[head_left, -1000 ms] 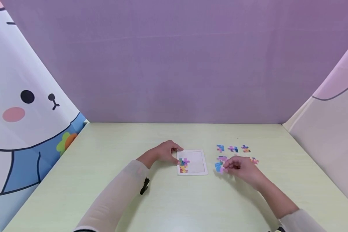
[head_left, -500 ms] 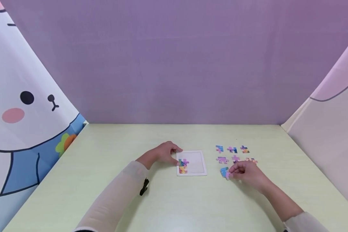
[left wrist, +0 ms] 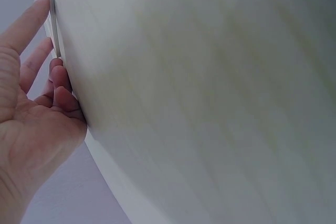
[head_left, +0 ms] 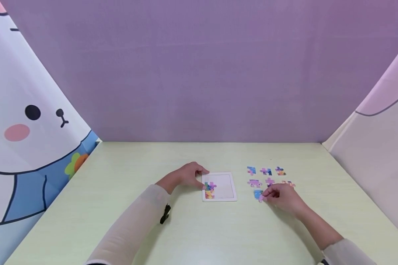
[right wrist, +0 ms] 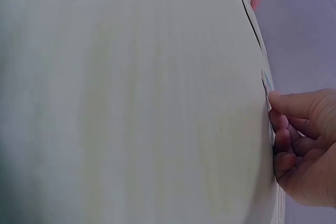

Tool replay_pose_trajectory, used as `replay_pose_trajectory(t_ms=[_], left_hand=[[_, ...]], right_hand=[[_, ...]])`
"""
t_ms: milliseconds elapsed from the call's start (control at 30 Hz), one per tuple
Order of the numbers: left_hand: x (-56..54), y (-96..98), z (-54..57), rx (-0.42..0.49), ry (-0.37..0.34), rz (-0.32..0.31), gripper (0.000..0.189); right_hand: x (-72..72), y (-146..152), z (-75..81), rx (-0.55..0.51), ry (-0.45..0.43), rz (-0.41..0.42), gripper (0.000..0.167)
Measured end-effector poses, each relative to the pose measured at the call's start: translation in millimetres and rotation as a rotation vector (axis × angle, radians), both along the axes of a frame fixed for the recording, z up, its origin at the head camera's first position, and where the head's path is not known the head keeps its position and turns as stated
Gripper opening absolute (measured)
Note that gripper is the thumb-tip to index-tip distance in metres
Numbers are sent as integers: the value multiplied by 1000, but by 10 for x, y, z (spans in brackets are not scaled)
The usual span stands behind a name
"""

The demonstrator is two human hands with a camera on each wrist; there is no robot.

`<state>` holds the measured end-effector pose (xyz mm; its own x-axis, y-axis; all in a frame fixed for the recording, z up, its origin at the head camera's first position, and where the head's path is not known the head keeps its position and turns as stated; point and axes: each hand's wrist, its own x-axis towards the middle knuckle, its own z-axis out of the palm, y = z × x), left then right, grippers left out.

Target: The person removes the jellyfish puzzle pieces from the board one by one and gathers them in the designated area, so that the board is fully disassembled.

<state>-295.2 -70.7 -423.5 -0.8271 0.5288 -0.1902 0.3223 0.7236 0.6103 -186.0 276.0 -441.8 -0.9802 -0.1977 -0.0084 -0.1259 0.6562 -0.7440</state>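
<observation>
While the left hand (head_left: 187,174), thumb and finger spread, touches the tray (head_left: 223,184) at left, apparently steadying it, the right hand (head_left: 282,197) pinches a blue piece (head_left: 258,194); loose pieces (head_left: 254,183) lie just beyond that grip.

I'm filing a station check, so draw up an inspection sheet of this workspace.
Surface: pale wood-grained table.
Job's things: white tray, assembled pieces at its near left; loose pieces in rows to its right.
Clutter: tiny dark speck behind the loose pieces.
Hands: left hand touches the tray's left side; right hand pinches a blue-and-pink piece.
Cables: nothing seen.
Surroundings: purple backdrop, cartoon-printed cloth at left.
</observation>
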Motion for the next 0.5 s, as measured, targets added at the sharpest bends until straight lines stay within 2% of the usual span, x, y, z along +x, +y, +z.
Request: replay_pose_trajectory(t_ms=[267,500], left_hand=[[-15,5,-30,-1,1,-6,58],[-14,-9,-30,1,1,-2,58]], right_hand=[[4,7,36,60,13,-18,8],[11,-12,121,-6,7,-32,13]])
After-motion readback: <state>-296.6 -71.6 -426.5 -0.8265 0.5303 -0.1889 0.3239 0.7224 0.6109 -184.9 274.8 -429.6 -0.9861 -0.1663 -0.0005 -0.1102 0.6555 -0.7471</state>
